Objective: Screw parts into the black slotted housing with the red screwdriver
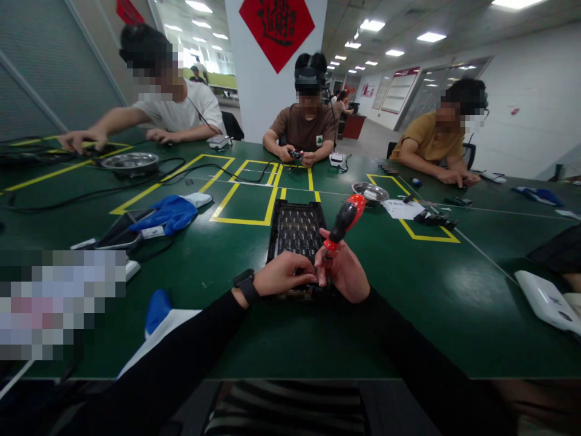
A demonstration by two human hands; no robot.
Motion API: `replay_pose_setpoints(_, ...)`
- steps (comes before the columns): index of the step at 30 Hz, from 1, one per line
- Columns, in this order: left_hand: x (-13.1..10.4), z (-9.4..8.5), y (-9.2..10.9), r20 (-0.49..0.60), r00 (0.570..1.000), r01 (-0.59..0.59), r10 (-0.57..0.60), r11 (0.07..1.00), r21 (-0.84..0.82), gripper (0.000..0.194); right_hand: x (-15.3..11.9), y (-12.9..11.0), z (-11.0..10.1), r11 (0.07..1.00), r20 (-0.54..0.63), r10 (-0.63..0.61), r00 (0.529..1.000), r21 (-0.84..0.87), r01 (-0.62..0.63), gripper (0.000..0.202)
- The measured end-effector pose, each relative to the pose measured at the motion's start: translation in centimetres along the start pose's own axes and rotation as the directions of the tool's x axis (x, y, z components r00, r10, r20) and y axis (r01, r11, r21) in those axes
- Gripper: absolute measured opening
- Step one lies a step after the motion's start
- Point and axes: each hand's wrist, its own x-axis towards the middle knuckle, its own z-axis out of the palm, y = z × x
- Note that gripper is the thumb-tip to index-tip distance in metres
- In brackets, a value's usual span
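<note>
A black case with rows of screwdriver bits [297,227] lies in front of me on the green table. My right hand [347,275] holds a red and black screwdriver [345,219], its handle tilted up and its lower end between the fingers. Over the near part of the case, my left hand [285,274] has its thumb and fingers pinched together close to the right fingertips. Whatever sits in that pinch is too small and hidden to make out. A dark watch is strapped on my left wrist.
Blue gloves [170,213] lie at the left, near a dark cable [218,166]. Metal bowls [370,191] stand further back. A white device [547,300] rests at the right. Three people sit across the green table [408,327], their hands on or over it.
</note>
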Motion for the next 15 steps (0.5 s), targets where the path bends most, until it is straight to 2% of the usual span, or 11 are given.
replay_pose_setpoints(3, 0.0, 0.0, 0.1, 0.022, 0.999, -0.023, 0.024, 1.000, -0.009, 0.027, 0.0, 0.0, 0.0, 0.999, -0.032, -0.020, 0.999, -0.044, 0.018, 0.042)
replay_pose_setpoints(6, 0.1, 0.0, 0.3, 0.054, 0.998, -0.040, 0.041, 0.999, -0.012, 0.026, 0.0, 0.2, 0.1, 0.984, -0.110, -0.102, 0.989, -0.158, 0.084, 0.035)
replay_pose_setpoints(8, 0.2, 0.0, 0.4, 0.058, 0.997, -0.045, 0.046, 0.999, -0.013, 0.025, 0.1, 0.2, 0.2, 0.977, -0.136, -0.148, 0.980, -0.174, 0.124, 0.036)
replay_pose_setpoints(11, 0.2, 0.1, 0.2, 0.049, 0.998, -0.049, 0.050, 0.999, -0.021, 0.025, 0.2, 0.1, 0.8, 0.986, -0.133, -0.159, 0.978, -0.075, 0.150, 0.039)
replay_pose_setpoints(15, 0.2, 0.4, -0.4, 0.047, 0.999, -0.025, 0.027, 0.999, -0.031, 0.028, 0.7, 0.1, 1.6, 0.987, -0.159, -0.105, 0.982, 0.101, 0.122, 0.045)
